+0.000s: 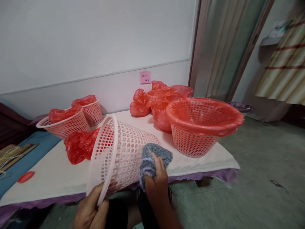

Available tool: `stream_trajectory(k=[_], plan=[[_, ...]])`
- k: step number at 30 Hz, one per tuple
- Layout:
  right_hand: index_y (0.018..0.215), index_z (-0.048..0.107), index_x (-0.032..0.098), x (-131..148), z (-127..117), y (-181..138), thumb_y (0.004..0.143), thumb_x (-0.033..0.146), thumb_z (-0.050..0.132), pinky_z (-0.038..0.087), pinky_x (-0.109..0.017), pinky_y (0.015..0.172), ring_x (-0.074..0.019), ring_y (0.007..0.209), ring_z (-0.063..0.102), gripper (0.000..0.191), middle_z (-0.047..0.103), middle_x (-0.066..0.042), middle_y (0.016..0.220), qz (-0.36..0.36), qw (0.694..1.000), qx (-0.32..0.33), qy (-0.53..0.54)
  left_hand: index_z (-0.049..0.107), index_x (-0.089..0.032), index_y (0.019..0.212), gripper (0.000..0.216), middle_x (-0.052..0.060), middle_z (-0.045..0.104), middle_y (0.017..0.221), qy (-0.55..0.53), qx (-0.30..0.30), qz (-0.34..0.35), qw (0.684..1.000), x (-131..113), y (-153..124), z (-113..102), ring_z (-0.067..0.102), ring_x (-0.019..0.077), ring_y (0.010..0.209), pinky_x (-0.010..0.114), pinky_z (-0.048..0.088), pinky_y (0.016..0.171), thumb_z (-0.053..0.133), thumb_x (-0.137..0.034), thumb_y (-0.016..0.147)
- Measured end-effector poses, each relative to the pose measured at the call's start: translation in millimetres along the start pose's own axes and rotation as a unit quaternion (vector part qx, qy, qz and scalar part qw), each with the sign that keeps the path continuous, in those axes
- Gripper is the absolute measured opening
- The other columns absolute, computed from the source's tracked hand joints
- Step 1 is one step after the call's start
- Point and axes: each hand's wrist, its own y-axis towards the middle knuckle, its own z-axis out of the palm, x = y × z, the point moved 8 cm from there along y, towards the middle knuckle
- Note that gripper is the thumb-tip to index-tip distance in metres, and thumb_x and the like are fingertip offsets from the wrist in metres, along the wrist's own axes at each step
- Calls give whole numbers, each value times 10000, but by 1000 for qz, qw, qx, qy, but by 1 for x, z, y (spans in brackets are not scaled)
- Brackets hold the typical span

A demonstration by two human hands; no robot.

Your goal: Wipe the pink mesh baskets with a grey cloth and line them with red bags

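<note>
We have the white plastic basket (137, 143) tipped on its side at the near middle of the white table cover (59, 183), its mouth facing left and its base toward the right. Left hand (91, 208) pinches the near part of its rim, thumb and fingers on either side, probably to stop the basket rolling. Right hand (156, 179) is closed on a bunched gray cloth (158, 154), laid against the basket's near side close to the base (slight blur, so we can't tell how hard it presses); lying tilted, the basket seems to offer its outer wall to that hand. Just left of it sits a crumpled red bag (79, 148). Far left, two more baskets (72, 123) hold red plastic, one of them leaning. On the right stands an upright basket (193, 141) with a red liner (205, 127) folded over its rim, likely so it stays put. Behind it, other red bags (140, 106) are gathered near the wall, below a pink note (145, 77).
</note>
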Motion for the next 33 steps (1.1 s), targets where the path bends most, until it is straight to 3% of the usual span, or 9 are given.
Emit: stream_trajectory(k=[4,6,8,11,16,21,27,29,33], plan=[[1218,568,126,-80,-16,15,741,260,511,419,-511,969,-303,1093,566,498,622,-148,1133,145,986,-88,-9,715,-287,1028,326,-20,732,1060,-7,53,-54,997,12,11,-3,647,227,988,236,478,836,683,-333,707],[1202,578,122,-93,-15,10,735,267,522,427,-510,968,-307,1089,574,492,633,-151,1126,181,978,-99,3,690,-278,1085,380,-13,709,1136,-23,78,-78,994,15,14,3,624,220,1059,203,481,827,692,-358,714],[1198,582,135,-76,-4,-3,715,229,522,444,-496,965,-300,1082,588,495,643,-140,1124,170,982,-83,14,672,-267,1102,383,-4,692,1173,-48,82,-96,991,12,16,10,610,200,1091,172,466,847,686,-379,736],[1250,554,187,-12,28,-35,667,142,499,471,-487,955,-297,1112,592,587,639,-116,1174,86,996,-15,24,657,-250,1084,365,12,694,1142,-93,84,-109,986,3,20,22,626,188,1056,171,478,846,683,-405,755],[1343,460,226,66,57,-73,550,96,500,520,-414,897,-296,1111,592,804,580,-103,1241,-9,995,52,79,660,-233,1063,487,23,722,999,-149,85,-102,980,-13,31,24,668,177,843,166,522,643,776,-445,640],[1300,490,195,33,39,-41,577,72,455,482,-451,925,-274,1078,587,735,605,-101,1133,-13,999,40,27,638,-223,1018,392,4,711,863,-182,71,-169,966,-19,28,27,630,122,702,150,507,611,718,-466,722],[1181,560,153,-40,16,-7,683,132,474,452,-468,954,-276,1061,583,505,632,-112,1095,112,993,-33,6,646,-206,995,486,17,712,864,-238,44,-212,947,-30,22,33,663,169,729,228,545,677,776,-493,625],[1191,555,166,-32,22,-20,693,135,478,466,-452,946,-272,1057,596,505,643,-105,1103,119,992,-24,19,637,-220,1006,481,9,716,858,-263,41,-228,936,-30,22,36,665,169,698,235,543,636,776,-482,627],[1290,500,233,29,46,-63,562,111,513,477,-455,943,-319,1153,558,738,591,-102,1256,36,999,9,32,626,-213,918,380,-15,703,775,-225,30,-241,944,-32,30,36,614,137,562,209,482,474,731,-485,674]])
